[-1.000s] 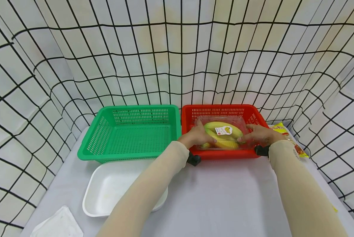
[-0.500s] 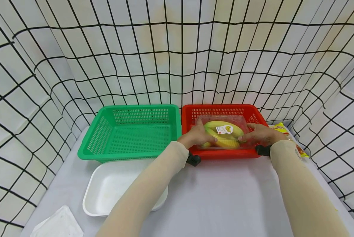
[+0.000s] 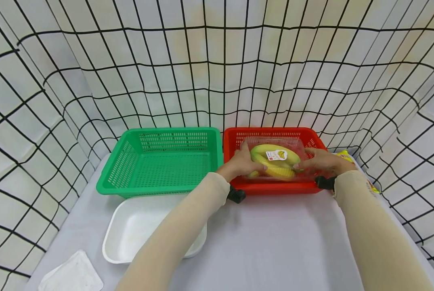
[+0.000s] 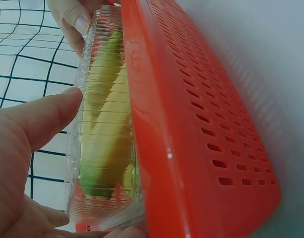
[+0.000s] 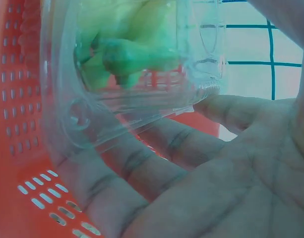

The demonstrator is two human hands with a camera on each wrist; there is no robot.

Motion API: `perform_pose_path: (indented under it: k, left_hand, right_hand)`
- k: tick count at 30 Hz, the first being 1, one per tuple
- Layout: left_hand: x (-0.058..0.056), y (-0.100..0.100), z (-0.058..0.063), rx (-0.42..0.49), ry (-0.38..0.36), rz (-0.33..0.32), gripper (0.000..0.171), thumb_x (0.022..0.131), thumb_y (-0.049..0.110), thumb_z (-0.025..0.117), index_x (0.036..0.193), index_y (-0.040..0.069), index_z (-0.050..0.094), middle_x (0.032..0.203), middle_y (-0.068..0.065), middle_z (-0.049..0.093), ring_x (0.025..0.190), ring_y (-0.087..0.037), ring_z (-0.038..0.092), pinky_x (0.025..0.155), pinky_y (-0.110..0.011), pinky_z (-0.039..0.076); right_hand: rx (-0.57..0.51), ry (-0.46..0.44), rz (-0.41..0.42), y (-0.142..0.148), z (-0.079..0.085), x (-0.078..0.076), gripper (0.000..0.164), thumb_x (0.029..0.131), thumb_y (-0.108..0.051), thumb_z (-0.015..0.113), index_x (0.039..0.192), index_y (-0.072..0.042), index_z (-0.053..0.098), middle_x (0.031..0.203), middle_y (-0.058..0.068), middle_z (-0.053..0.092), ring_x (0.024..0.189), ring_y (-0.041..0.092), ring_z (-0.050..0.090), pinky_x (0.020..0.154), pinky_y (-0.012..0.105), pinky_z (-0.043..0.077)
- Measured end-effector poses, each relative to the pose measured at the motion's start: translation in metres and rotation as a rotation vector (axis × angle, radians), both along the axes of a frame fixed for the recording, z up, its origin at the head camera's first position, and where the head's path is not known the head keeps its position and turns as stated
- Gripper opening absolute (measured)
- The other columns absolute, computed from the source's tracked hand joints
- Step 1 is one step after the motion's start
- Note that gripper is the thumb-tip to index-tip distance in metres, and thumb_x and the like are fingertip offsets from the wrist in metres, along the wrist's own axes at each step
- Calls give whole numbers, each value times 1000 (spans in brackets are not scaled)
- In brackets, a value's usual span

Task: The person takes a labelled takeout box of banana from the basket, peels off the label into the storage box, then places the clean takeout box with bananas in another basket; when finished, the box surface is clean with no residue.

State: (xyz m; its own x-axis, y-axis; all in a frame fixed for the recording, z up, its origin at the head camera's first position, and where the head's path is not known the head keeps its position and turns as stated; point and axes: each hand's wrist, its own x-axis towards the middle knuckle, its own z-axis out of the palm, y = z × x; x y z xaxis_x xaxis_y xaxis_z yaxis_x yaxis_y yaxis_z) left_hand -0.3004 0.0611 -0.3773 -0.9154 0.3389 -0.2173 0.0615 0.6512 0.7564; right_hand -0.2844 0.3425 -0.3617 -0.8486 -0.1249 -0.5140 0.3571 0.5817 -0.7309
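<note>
A clear plastic box of bananas (image 3: 280,161) with a white label sits within the rim of a red basket (image 3: 271,188). My left hand (image 3: 240,162) grips its left end, thumb over the top edge. At the opposite end, my right hand (image 3: 322,160) holds the box with fingers reaching underneath. In the left wrist view, the ribbed side of the box (image 4: 104,119) rises above the basket's rim. The right wrist view shows fingers (image 5: 132,153) below a corner of the box. Whether the box touches the basket floor is hidden.
A green perforated basket (image 3: 173,169) stands left of the red one. In front of it lies a white tray (image 3: 129,230), partly behind my left forearm. A folded white cloth (image 3: 73,273) is at front left. Yellow packaging (image 3: 344,154) shows beyond my right wrist. Black netting encloses the table.
The banana box has risen slightly and shifted a little right, with both hands still gripping its ends. The baskets and tray keep their places.
</note>
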Motion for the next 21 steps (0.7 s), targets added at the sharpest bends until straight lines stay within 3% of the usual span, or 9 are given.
perform_pose_path:
  k: [6,16,21]
  left_hand:
    - [-1,-2,2,-2,13,3,117,90,37,81,168,11,-2,165,-20,31,152,-35,29,119,-53,37]
    - [-1,-4,4,-1,59,-1,116,89,41,81,168,9,2,159,-22,37,142,-33,42,114,-50,45]
    - [1,-7,8,48,68,-13,115,89,40,81,168,12,3,164,-20,33,147,-34,36,115,-53,43]
  right_hand:
    - [14,1,-8,-1,3,0,113,94,-38,78,168,-10,-4,155,28,32,134,43,40,99,44,57]
    - [17,38,52,1,9,4,107,98,-37,73,168,-10,-4,155,27,35,132,44,49,102,49,55]
    - [35,69,49,3,12,8,111,96,-40,74,167,-9,-6,156,28,32,135,45,44,100,50,56]
